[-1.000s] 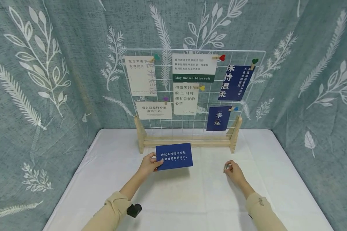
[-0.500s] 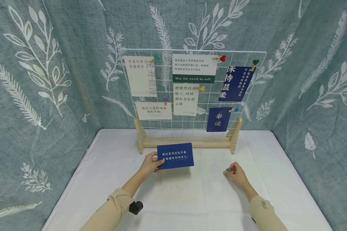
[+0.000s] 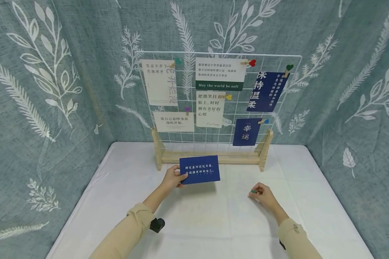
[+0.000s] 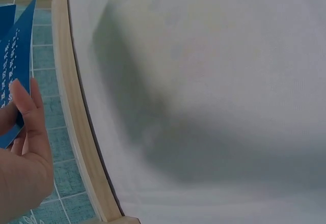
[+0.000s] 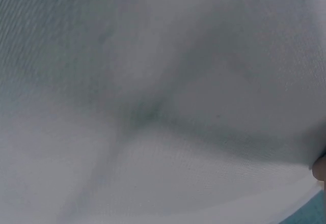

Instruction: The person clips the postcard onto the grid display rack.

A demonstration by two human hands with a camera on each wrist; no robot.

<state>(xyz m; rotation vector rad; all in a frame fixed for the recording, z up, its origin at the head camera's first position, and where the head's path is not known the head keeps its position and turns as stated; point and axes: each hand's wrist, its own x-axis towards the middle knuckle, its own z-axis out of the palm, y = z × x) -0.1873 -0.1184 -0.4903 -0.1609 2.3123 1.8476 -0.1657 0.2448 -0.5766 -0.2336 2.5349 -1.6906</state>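
Observation:
My left hand [image 3: 172, 178] pinches a blue card [image 3: 205, 166] with white Chinese writing by its left end, in front of the wire grid's foot. In the left wrist view, the card [image 4: 20, 56] is cut off at the left edge, with the thumb and fingers of the left hand [image 4: 25, 173] on either side of it. To the right, low over the table, my right hand [image 3: 265, 197] pinches a small green clip [image 3: 253, 191]; most of it is hidden by the fingertips. Only a fingertip [image 5: 319, 169] shows in the right wrist view.
A white wire grid [image 3: 210, 139] stands in a wooden base [image 3: 210, 159] at the back of the white table [image 3: 207, 223]. Several cards hang on it by heart-topped clothespins, among them a blue card [image 3: 246, 132] at lower right. Patterned green curtains [image 3: 94, 72] enclose the table.
My left hand has carried the blue card slightly right and toward the grid. The right hand has turned a little, and the green of the clip now shows between its fingertips.

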